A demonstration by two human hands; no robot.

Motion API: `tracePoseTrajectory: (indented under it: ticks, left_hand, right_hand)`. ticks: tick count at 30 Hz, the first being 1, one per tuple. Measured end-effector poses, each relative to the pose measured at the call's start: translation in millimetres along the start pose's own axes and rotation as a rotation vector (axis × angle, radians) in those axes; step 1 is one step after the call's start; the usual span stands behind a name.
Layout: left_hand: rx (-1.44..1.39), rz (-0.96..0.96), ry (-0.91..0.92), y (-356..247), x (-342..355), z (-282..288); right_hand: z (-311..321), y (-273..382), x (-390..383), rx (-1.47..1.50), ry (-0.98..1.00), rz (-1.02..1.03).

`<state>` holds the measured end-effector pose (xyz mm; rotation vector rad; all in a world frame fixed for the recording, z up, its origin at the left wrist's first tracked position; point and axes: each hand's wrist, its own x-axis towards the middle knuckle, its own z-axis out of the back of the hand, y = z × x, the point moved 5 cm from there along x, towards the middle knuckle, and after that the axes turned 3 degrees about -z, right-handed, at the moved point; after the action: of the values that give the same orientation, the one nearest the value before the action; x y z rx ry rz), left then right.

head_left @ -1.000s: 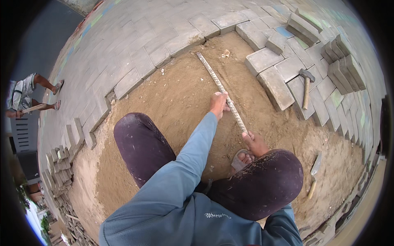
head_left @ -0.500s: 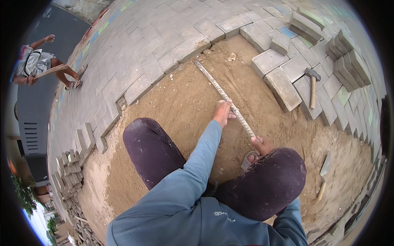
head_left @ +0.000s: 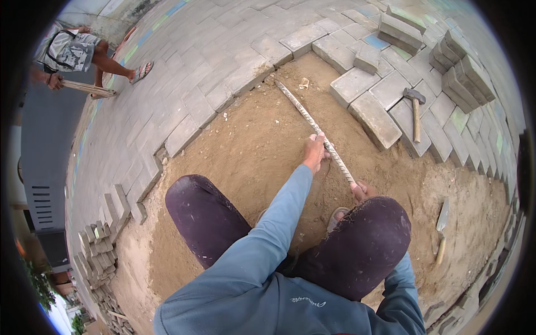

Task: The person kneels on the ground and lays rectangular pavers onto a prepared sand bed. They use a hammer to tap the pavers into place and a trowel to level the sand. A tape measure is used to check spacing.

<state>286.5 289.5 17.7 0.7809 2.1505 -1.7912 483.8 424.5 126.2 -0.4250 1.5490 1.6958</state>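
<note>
The pale rod (head_left: 298, 109) stretched over the sand (head_left: 240, 139) — from eleven to five o'clock. The left hand (head_left: 315, 151) gripped its middle (nearer to the far tip); the right hand (head_left: 364, 191) gripped its five-o'clock end.

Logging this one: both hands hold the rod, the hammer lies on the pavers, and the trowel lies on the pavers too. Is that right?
Not quite: the trowel lies on the sand, as the head view shows. The left hand and right hand do hold the rod, and the hammer lies on the pavers.
</note>
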Motion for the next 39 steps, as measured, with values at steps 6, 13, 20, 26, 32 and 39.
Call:
tracePoseTrajectory:
  ticks: [6,13,20,26,32,39]
  left_hand:
    - [0.074,-0.007,0.101,9,-23,-13]
    - [-0.072,0.011,0.124,2,-20,-58]
    - [0.183,0.014,0.046,-12,19,-5]
    - [0.027,-0.037,0.151,11,-32,-48]
    - [0.066,0.035,-0.015,-22,24,-5]
    - [0.059,-0.062,0.052,18,-35,-38]
  right_hand:
    - [23,-41,30,-0.147,0.207,0.114]
    - [70,-36,10,-0.074,0.218,0.127]
    - [5,-9,47,-0.289,0.155,0.155]
    - [70,-7,-23,-0.046,0.219,0.245]
    - [12,9,47,-0.300,0.178,0.093]
    - [68,-64,4,-0.201,-0.070,0.094]
